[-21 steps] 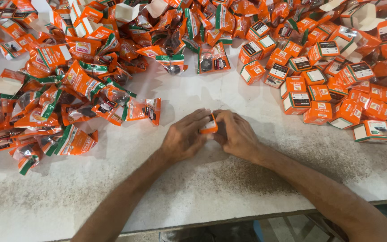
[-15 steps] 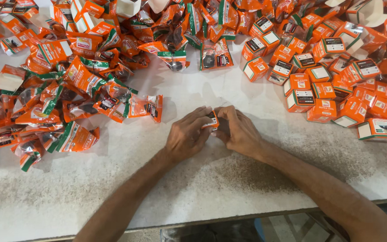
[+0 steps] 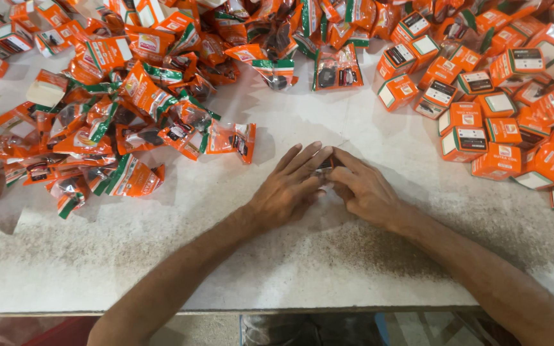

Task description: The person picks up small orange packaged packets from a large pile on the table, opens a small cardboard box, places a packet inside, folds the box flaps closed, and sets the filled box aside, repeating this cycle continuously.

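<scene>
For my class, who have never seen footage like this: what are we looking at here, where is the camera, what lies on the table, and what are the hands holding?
There is no machine here. A person works with two bare hands, and the camera sits on that person's head, looking down at a white worktable.

The left hand and the right hand meet at the middle of the table, fingertips together around a small dark item. It is mostly hidden, so its kind cannot be told.

On the left lies a heap of orange and green plastic packets, each with a dark part inside. On the right lies a pile of small orange boxes with white and dark label panels.
</scene>
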Available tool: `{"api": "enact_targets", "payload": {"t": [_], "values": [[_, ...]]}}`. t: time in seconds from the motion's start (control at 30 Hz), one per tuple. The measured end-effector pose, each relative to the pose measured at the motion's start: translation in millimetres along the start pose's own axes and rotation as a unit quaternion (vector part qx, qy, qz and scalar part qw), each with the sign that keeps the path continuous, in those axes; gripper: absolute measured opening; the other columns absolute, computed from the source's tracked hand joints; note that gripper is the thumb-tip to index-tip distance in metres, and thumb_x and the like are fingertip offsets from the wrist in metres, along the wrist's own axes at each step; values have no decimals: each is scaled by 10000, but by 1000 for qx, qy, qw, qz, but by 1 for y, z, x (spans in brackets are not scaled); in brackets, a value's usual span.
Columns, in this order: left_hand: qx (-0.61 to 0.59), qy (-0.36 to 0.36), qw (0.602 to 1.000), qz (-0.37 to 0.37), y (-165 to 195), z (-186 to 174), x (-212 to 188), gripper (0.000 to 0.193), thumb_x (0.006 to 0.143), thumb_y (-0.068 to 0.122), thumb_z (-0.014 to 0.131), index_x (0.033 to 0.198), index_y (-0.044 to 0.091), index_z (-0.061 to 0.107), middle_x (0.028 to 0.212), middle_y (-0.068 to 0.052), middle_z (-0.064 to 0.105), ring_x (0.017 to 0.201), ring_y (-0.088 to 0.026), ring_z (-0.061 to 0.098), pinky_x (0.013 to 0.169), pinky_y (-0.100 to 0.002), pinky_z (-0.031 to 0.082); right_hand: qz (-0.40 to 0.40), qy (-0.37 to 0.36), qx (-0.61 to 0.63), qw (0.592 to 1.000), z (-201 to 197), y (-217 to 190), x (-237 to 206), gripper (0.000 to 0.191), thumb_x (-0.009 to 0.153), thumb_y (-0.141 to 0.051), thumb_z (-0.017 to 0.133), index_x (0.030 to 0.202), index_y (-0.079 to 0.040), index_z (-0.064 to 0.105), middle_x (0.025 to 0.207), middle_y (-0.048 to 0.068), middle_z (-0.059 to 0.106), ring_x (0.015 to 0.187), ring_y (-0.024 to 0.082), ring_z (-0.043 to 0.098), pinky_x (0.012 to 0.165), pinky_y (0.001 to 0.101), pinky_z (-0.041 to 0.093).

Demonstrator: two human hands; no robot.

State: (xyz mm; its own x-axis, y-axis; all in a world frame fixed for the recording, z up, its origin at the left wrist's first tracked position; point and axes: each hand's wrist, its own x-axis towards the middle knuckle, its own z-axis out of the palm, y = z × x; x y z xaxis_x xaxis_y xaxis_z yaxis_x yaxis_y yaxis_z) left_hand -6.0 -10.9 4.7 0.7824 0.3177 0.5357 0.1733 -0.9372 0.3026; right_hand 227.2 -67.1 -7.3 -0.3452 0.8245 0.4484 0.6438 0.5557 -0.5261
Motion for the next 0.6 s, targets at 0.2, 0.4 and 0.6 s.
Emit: {"api": "enact_targets", "payload": {"t": [0.2, 0.4, 0.6], "values": [[174, 212, 962, -12, -126, -71, 31, 376, 905, 65, 729, 1257, 0, 616, 1341, -195, 599, 1284, -401, 540, 1133, -527, 419, -8, 224, -166, 960, -40, 14, 25, 415, 1023, -121, 737, 1357, -67, 496, 1466, 194, 419, 1431, 396, 431, 1187, 512, 394], [484, 114, 835, -237, -238, -174, 45, 473, 671, 44, 725, 1139, 102, 690, 1493, -362, 404, 1447, -561, 278, 1134, -732, 204, -35, 216, -148, 965, -31, 11, 15, 791, 976, -269, 770, 1538, -44, 261, 1643, 300, 173, 1536, 498, 261, 1254, 611, 300], [321, 155, 928, -111, -146, -112, 69, 303, 864, 17, 674, 1160, 79, 693, 1182, -146, 666, 1094, -333, 659, 819, -465, 554, 6, 103, -68, 992, -2, -2, 12, 814, 904, -271, 812, 1517, -47, 325, 1600, 212, 383, 1479, 400, 427, 1209, 489, 420]]}}
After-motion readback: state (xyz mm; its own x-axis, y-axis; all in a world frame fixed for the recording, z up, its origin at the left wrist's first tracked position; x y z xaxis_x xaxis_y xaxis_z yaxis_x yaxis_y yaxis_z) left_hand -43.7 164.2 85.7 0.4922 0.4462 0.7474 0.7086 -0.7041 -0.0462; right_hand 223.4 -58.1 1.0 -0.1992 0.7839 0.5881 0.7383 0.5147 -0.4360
